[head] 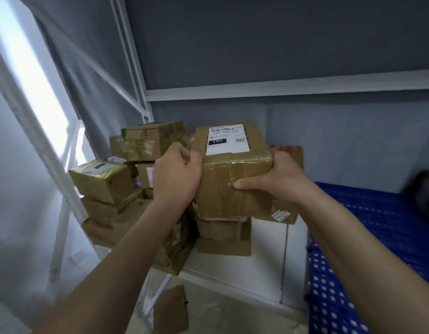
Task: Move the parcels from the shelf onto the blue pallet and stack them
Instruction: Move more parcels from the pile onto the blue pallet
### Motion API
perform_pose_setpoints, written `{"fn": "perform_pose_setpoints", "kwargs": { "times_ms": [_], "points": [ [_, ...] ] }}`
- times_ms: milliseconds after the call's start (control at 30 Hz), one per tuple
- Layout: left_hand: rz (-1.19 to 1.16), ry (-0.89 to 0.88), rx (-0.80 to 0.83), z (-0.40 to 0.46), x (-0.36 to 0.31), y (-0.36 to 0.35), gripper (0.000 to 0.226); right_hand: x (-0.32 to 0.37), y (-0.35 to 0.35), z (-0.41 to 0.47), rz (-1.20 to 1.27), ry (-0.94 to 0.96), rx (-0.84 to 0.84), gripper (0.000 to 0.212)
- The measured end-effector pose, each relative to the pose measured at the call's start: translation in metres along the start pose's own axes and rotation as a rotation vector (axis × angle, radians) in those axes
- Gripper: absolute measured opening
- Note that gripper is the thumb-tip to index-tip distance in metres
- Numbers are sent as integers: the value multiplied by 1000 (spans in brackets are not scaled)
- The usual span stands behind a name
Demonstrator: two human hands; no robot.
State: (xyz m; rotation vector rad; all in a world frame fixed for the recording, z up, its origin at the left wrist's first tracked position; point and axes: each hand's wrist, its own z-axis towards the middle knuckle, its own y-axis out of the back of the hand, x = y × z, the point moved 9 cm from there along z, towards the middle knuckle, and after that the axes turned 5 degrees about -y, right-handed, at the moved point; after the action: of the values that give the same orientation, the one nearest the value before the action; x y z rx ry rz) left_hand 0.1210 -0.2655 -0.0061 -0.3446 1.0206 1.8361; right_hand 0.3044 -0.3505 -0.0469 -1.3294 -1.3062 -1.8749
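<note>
Both hands hold one parcel (pixel 232 169) between them: the left hand (pixel 176 173) grips its left side and the right hand (pixel 278 179) its right end, thumb on the front. The blue pallet (pixel 367 237) lies to the right, nearer the right hand. Its label (pixel 228 138) reads "102".

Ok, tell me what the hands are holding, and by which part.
Both grip the taped parcel labelled 102: left hand on its left side, right hand on its right side, thumb across the front.
</note>
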Motion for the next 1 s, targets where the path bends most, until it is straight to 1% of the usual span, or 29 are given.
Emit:
{"fn": "perform_pose_setpoints", "kwargs": {
  "times_ms": [100, 333, 500, 633, 733, 800, 933, 1000],
  "points": [
    [-54, -54, 59, -7, -35, -39, 21, -26, 47, -12, 9, -72, -129, 80],
    [-171, -118, 236, -38, -118, -152, 22, -104, 158, -48, 111, -220, -308, 77],
    [-187, -125, 419, -80, -156, -239, 22, -173, 219, -68, 129, -325, -397, 77],
    [-204, -62, 588, -115, -165, -310, 22, -230, 253, -75, 83, -409, -415, 81],
    [-163, -65, 652, -136, -170, -352, 20, -271, 270, -77, 71, -476, -411, 87],
    [-148, -54, 700, -149, -171, -378, 18, -297, 276, -79, 81, -508, -405, 86],
    [-150, 38, 802, -174, -165, -420, 14, -339, 284, -77, 99, -543, -383, 86],
    [-180, 79, 813, -178, -166, -434, 12, -353, 292, -73, 101, -549, -368, 87]
  ]
}}
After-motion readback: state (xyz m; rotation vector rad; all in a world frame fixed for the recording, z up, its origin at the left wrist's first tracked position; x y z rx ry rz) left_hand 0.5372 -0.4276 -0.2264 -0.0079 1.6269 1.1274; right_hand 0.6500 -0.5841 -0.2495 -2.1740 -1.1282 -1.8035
